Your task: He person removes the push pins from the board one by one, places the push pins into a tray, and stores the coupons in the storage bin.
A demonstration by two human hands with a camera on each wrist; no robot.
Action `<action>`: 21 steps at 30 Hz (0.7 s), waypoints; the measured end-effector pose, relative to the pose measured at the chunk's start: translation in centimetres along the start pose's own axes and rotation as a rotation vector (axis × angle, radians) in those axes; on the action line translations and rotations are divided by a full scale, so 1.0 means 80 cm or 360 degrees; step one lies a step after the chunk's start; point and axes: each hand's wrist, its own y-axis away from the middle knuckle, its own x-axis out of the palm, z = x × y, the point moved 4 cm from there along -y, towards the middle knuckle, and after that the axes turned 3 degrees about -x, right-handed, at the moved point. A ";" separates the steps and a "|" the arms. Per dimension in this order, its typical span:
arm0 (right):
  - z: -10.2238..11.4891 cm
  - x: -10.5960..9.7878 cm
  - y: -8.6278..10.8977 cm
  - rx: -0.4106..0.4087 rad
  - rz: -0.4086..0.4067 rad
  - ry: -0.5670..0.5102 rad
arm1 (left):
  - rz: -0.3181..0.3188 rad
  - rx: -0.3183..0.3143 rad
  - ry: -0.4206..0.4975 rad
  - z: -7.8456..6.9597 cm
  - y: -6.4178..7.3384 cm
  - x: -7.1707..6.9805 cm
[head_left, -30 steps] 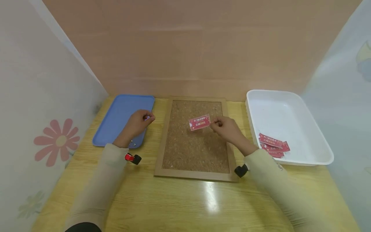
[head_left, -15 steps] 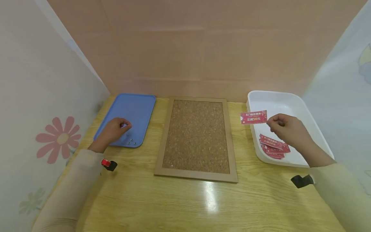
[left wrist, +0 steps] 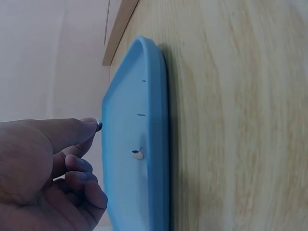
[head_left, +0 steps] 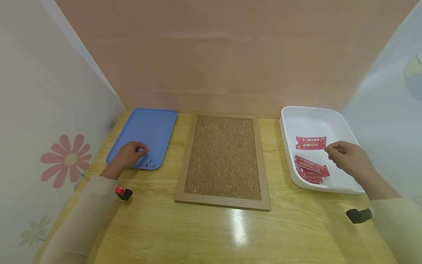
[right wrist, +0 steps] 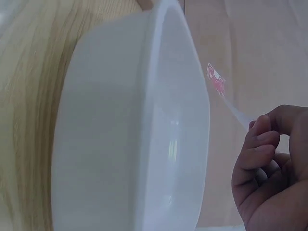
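My right hand (head_left: 351,159) pinches a red paper coupon (head_left: 311,143) by its right end. It holds the coupon over the white basin (head_left: 341,121), above several similar red coupons (head_left: 310,170) lying in it. In the right wrist view the coupon (right wrist: 216,79) is seen almost edge-on. My left hand (head_left: 129,154) is over the near part of the blue tray (head_left: 153,123). In the left wrist view, its thumb and finger pinch a small shiny thumbtack (left wrist: 99,125), mostly hidden. More thumbtacks (left wrist: 138,154) lie on the tray.
A wood-framed cork board (head_left: 224,157) lies between tray and basin on the wooden table (head_left: 184,234). Behind stands a tan backdrop (head_left: 227,62). Pale panels with printed flowers close off the left and right sides.
The right hand has carried the coupon rightward from over the cork board to above the basin. The left hand has drawn back leftward and nearer, over the tray.
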 end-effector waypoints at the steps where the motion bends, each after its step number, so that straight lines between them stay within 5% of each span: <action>1: -0.006 -0.001 0.001 0.0015 0.0008 0.0008 | 0.0006 -0.0001 0.0007 0.000 0.000 0.000; 21: -0.046 0.000 0.012 0.0084 0.0060 -0.0051 | 0.0043 0.0049 -0.0019 0.013 0.000 0.013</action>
